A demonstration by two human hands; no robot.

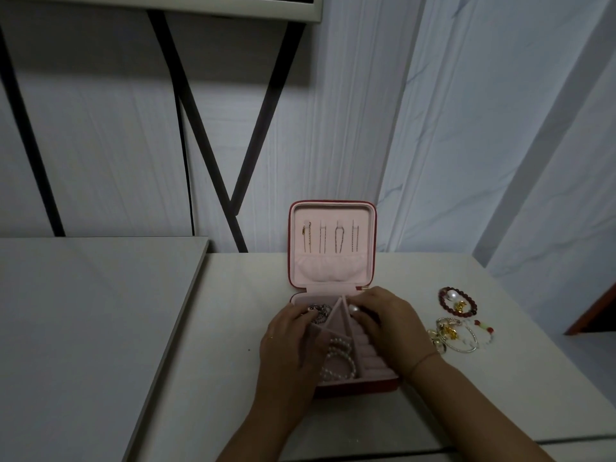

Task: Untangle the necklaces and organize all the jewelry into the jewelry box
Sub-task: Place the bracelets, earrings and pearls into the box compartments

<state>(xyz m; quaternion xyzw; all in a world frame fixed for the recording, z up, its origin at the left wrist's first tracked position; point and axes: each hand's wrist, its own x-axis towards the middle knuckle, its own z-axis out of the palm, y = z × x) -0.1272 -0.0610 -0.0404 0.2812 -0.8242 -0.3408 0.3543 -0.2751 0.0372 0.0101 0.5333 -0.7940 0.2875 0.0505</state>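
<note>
White table (233, 328), matte; one small dark speck left of centre. Second pale surface (83, 311) adjoins on the left. Behind: white panelled wall (333, 128). Black metal legs (198, 128) cross in a V, black cable (185, 161) hanging alongside. Pale shelf edge (200, 8) at top. Dark reddish-brown object (596, 311) at right edge, unidentifiable.

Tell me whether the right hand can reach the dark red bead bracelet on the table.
Probably yes. The right hand is over the jewelry box; the bracelet lies to its right on the table with nothing between them.
</note>
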